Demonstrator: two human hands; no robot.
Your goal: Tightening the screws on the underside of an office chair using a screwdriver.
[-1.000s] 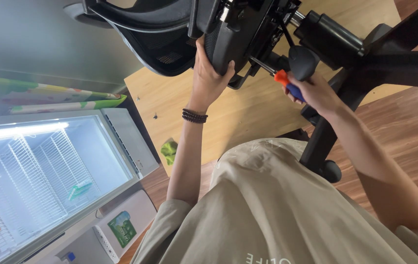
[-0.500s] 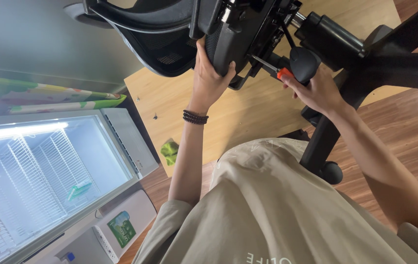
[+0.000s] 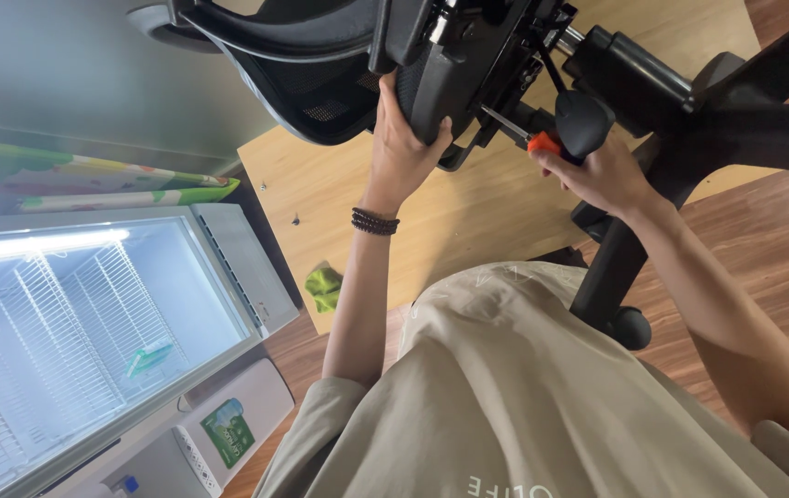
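Shop (lit display fridge, wood floor).

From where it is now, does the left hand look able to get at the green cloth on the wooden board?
Probably yes: the left hand grips the chair's underside, and the green cloth lies uncovered on the wooden board below the forearm, with nothing between.

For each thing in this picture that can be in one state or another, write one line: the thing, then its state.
Office chair: tipped over, underside and wheeled base showing.
Left hand: gripping the chair's seat mechanism.
Right hand: closed around the screwdriver.
Screwdriver: held, tip pointed into the mechanism.
Display fridge: lit inside, wire shelves mostly bare.
Green cloth: crumpled on the wooden board.
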